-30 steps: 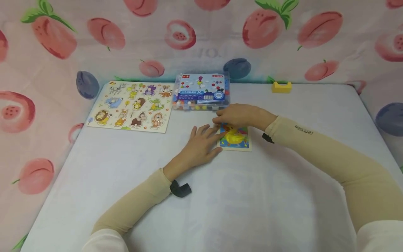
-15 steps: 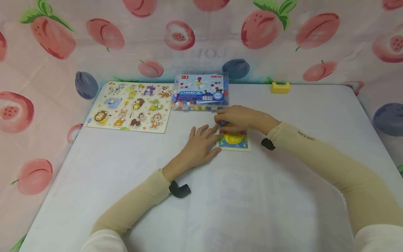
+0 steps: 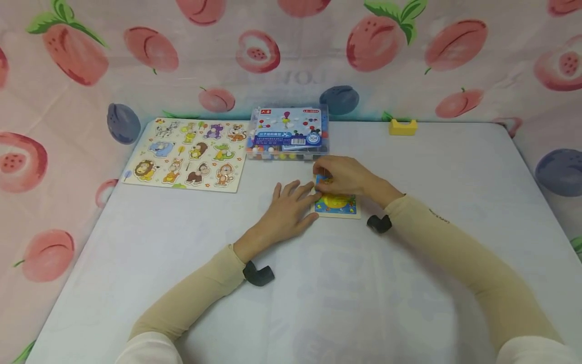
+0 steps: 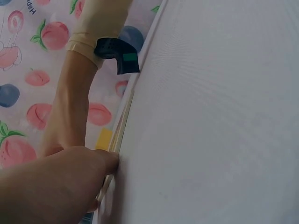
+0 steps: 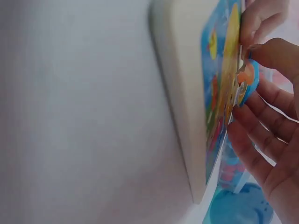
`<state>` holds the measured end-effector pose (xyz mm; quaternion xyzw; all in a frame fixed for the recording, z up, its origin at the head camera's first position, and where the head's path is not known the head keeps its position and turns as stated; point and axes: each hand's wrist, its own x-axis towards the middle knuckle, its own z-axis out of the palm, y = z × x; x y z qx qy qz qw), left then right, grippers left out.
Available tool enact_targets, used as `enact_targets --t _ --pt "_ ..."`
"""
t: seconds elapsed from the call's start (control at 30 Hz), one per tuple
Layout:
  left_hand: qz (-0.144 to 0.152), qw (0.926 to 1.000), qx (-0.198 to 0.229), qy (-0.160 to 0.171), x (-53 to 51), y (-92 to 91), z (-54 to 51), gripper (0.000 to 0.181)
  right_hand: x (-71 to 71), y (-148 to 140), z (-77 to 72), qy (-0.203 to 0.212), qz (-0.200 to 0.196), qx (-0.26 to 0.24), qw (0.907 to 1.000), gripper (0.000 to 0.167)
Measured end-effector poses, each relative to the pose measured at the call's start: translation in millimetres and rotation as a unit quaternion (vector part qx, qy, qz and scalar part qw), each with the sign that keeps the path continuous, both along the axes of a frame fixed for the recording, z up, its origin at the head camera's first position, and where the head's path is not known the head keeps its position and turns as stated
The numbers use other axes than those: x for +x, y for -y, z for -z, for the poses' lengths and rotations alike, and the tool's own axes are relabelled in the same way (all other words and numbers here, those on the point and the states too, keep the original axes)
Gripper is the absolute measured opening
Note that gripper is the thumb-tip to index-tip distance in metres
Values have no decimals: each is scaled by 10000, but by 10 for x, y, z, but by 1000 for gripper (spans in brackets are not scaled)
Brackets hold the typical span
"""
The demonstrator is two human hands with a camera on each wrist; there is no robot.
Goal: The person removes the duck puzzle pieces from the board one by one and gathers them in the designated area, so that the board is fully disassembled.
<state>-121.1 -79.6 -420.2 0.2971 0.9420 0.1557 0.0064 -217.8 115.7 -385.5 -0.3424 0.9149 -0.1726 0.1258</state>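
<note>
A small wooden jigsaw puzzle [image 3: 338,208] with a yellow duck picture lies on the white table, its upper part covered by my right hand [image 3: 345,174]. That hand pinches a blue puzzle piece [image 5: 249,77] with an orange patch between thumb and fingers. In the right wrist view, the piece stands tilted over the puzzle's face. My left hand [image 3: 287,211] rests palm down with fingers spread, its fingertips on the puzzle's left edge. From the left wrist camera, the left thumb [image 4: 110,161] touches the puzzle's side.
A clear box of colourful balls [image 3: 288,136] stands just behind the puzzle. To its left lies a cream animal peg board [image 3: 182,150]. A yellow block [image 3: 402,128] sits at the table's back edge, in front of a fruit-print curtain [image 3: 291,76].
My right hand has shifted slightly over the puzzle's upper part, and its forearm has swung lower and inward. A tilted blue piece now shows between its fingers. The left hand stays put.
</note>
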Motion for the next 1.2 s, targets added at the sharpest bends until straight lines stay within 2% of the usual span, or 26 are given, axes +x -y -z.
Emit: enact_targets --t 0.43,0.57,0.83,0.93,1.2 --pt "21 9999 127 -44 -13 5 18 51 -14 -188 62 342 304 -917 9947 31" --pt "21 9999 151 -76 -9 4 18 51 -16 -288 72 464 543 -1117 9912 33" --pt "-11 9995 285 -119 -1 -5 46 50 -29 -550 86 356 881 -1416 9854 33" --pt "-30 9994 332 -130 0 -5 54 50 -43 -663 109 393 1043 -1569 9813 33" --pt "-43 9990 421 -155 -7 -7 90 50 -56 -1004 206 416 1609 -2219 9608 30"
